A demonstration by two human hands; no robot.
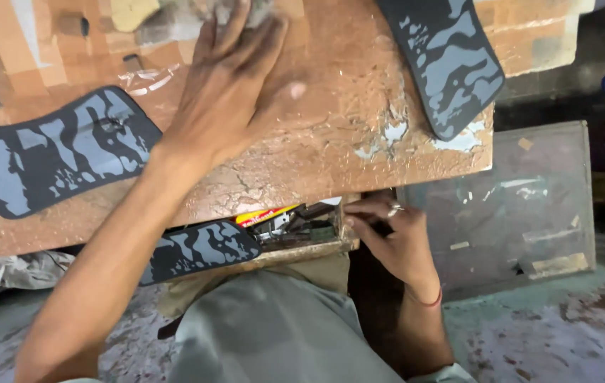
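Left hand (235, 85) open, flat on worktop (331, 142) at 12 o'clock | right hand (391, 237) curled, contents unclear, at drawer (295, 230) | 3 camouflage insoles (61, 149) lie loose.

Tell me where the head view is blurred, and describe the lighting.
Head view: the left hand is smeared by motion blur, the left forearm soft; the camouflage-patterned sole and right hand are sharper; lighting is flat, the gap under the worktable dark.
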